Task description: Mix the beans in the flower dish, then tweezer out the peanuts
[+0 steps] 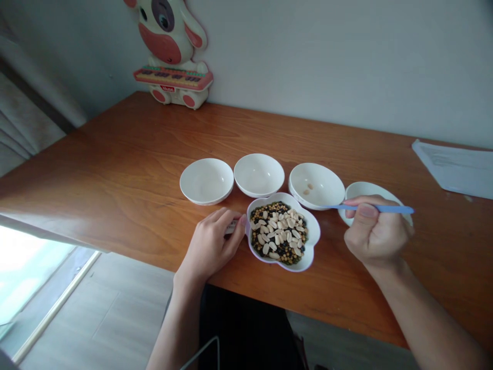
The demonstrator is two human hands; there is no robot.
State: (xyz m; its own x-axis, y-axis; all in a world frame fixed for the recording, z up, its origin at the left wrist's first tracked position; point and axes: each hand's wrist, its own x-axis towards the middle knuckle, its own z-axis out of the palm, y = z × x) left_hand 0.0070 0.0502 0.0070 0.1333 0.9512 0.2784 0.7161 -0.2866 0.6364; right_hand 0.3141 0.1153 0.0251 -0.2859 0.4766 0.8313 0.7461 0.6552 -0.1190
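Observation:
In front of me sits a white flower-shaped bowl (314, 234) with a lilac rim, filled with shelled peanut halves (279, 228) over dark, yellow and green beans or grains. My left hand (215, 241) is closed at its left edge, thumb and fingers against the rim, with a small white piece showing between them. My right hand (375, 231) grips a thin blue stick-like utensil (393, 209), its tip pointing left by the third round white bowl (316, 177). That bowl holds a few peanut halves (308, 189). The rightmost white bowl (370, 189) is partly hidden behind my right hand.
Two more white bowls, the leftmost bowl (207, 180) and the second bowl (259, 173), stand in the same row. A cow-shaped toy piano (173, 77) stands at the back left of the wooden table (115, 169). A white sheet-like item (462, 167) lies at the far right.

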